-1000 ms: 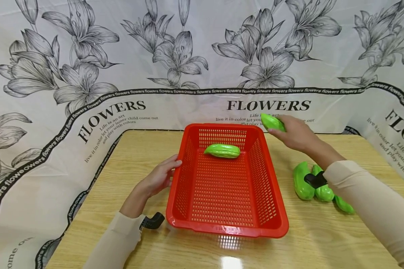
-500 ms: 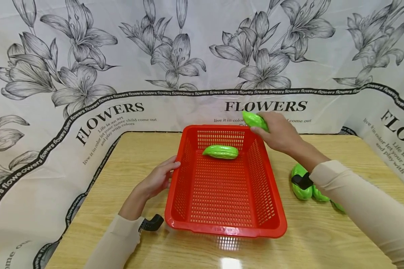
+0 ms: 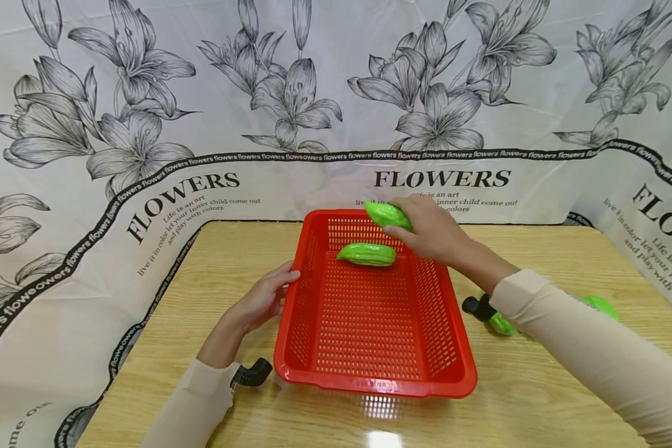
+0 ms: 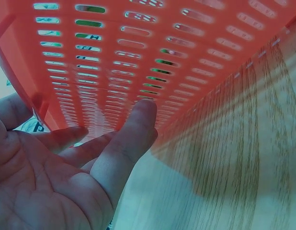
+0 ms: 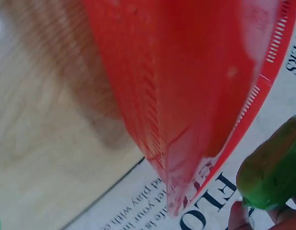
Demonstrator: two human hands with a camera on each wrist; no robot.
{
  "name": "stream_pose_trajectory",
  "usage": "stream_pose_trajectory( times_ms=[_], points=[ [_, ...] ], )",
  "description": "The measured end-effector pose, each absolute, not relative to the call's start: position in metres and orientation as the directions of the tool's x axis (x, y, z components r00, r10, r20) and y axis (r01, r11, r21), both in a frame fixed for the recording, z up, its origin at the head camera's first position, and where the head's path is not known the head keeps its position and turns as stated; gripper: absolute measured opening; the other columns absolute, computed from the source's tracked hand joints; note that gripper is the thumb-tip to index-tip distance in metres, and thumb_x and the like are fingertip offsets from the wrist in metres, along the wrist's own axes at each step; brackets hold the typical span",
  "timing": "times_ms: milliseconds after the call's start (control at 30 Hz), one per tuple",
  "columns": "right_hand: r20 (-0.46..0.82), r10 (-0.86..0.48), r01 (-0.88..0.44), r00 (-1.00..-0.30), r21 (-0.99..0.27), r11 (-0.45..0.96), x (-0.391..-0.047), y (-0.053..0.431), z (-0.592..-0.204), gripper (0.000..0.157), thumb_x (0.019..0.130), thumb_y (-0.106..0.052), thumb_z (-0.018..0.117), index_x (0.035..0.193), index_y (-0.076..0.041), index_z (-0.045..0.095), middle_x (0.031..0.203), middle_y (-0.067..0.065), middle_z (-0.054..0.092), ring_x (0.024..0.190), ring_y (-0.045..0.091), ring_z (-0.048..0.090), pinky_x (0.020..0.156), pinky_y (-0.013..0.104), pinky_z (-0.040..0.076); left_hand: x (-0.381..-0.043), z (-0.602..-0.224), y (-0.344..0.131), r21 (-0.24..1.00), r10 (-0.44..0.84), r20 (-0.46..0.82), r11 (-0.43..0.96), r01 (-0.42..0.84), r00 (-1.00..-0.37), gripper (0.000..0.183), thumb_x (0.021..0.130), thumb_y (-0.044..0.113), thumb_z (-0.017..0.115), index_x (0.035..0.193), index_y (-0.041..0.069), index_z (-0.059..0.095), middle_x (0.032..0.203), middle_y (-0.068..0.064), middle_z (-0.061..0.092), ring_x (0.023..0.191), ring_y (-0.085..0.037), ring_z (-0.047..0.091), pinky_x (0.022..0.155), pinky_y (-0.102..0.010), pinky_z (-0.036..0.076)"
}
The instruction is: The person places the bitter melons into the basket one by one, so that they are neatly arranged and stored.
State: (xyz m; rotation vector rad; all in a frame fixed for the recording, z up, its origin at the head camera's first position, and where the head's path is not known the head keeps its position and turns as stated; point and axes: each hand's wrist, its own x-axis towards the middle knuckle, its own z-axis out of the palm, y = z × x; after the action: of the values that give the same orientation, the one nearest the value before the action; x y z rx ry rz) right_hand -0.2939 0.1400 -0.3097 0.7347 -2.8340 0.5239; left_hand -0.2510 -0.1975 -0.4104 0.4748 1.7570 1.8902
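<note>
My left hand [image 3: 266,295] holds the left side of the red plastic basket [image 3: 375,386], thumb at the rim. In the left wrist view its fingers [image 4: 133,129] reach the slotted outer wall from beneath. A bright green, grooved bitter melon [image 3: 388,215] with a pointed tip is in my right hand [image 3: 428,230], over the basket's far end. The right wrist view shows the held melon [image 5: 270,167] at the right edge, beyond the red wall. Another bitter melon [image 3: 366,254] lies on the basket floor near the far wall.
More green melons, partly hidden by my right forearm, lie right of the basket; one melon [image 3: 502,325] and another melon [image 3: 601,306] show around the sleeve. Under everything is a wooden table [image 3: 229,242]. A flower-printed cloth [image 3: 313,180] hangs behind its far edge.
My right hand has carried its melon leftward, from beyond the basket's right side to above its far end. The left hand and the basket have stayed nearly still.
</note>
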Motion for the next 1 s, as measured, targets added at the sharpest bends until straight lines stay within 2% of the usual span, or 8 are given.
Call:
stream_pose_trajectory(
  times_ms=[200, 300, 433, 667, 867, 1000],
  points=[
    [0.186, -0.479, -0.513, -0.858, -0.253, 0.820, -0.289, 0.127, -0.312, 0.056, 0.098, -0.039, 0.067, 0.142, -0.007, 0.054, 0.127, 0.012, 0.060, 0.114, 0.032, 0.055, 0.089, 0.052, 0.051, -0.250, -0.409, -0.197, 0.992, 0.590, -0.084, -0.027, -0.124, -0.803, 0.052, 0.112, 0.032, 0.033, 0.160, 0.012, 0.026, 0.142, -0.035, 0.044, 0.108, -0.032, 0.067, 0.076, -0.043, 0.063],
    [0.170, -0.494, -0.522, -0.853, -0.246, 0.816, -0.288, 0.125, -0.314, 0.054, 0.097, -0.038, 0.069, 0.139, -0.006, 0.056, 0.131, 0.013, 0.060, 0.120, 0.033, 0.055, 0.097, 0.054, 0.049, -0.251, -0.409, -0.197, 0.992, 0.588, -0.085, -0.028, -0.126, -0.805, 0.053, 0.111, 0.032, 0.034, 0.160, 0.012, 0.026, 0.142, -0.035, 0.043, 0.108, -0.032, 0.067, 0.075, -0.043, 0.063],
    [0.160, -0.517, -0.542, -0.841, -0.251, 0.802, -0.287, 0.124, -0.313, 0.052, 0.096, -0.035, 0.070, 0.136, -0.003, 0.058, 0.129, 0.014, 0.061, 0.119, 0.033, 0.056, 0.101, 0.052, 0.047, -0.250, -0.410, -0.197, 0.991, 0.580, -0.091, -0.029, -0.132, -0.809, 0.053, 0.111, 0.033, 0.035, 0.159, 0.011, 0.026, 0.141, -0.034, 0.044, 0.108, -0.030, 0.066, 0.076, -0.041, 0.063],
    [0.102, -0.542, -0.548, -0.834, -0.255, 0.796, -0.285, 0.113, -0.305, 0.047, 0.096, -0.035, 0.070, 0.131, -0.005, 0.061, 0.111, 0.009, 0.063, 0.103, 0.026, 0.058, 0.087, 0.045, 0.050, -0.250, -0.410, -0.196, 0.991, 0.573, -0.088, -0.036, -0.132, -0.815, 0.053, 0.111, 0.032, 0.035, 0.159, 0.011, 0.027, 0.139, -0.033, 0.044, 0.106, -0.027, 0.067, 0.075, -0.040, 0.063],
    [0.005, -0.536, -0.524, -0.844, -0.221, 0.823, -0.285, 0.095, -0.302, 0.043, 0.097, -0.043, 0.068, 0.126, -0.011, 0.062, 0.102, 0.004, 0.061, 0.092, 0.021, 0.056, 0.071, 0.038, 0.048, -0.249, -0.410, -0.195, 0.991, 0.574, -0.083, -0.037, -0.127, -0.815, 0.054, 0.111, 0.033, 0.035, 0.159, 0.011, 0.026, 0.140, -0.033, 0.044, 0.107, -0.028, 0.067, 0.076, -0.042, 0.063],
    [-0.018, -0.527, -0.512, -0.850, -0.209, 0.833, -0.287, 0.085, -0.301, 0.040, 0.095, -0.045, 0.068, 0.121, -0.014, 0.062, 0.100, 0.002, 0.060, 0.090, 0.021, 0.055, 0.069, 0.037, 0.048, -0.249, -0.410, -0.194, 0.992, 0.572, -0.080, -0.037, -0.124, -0.816, 0.055, 0.110, 0.033, 0.036, 0.160, 0.012, 0.025, 0.141, -0.032, 0.043, 0.108, -0.031, 0.066, 0.077, -0.044, 0.063]
  ],
)
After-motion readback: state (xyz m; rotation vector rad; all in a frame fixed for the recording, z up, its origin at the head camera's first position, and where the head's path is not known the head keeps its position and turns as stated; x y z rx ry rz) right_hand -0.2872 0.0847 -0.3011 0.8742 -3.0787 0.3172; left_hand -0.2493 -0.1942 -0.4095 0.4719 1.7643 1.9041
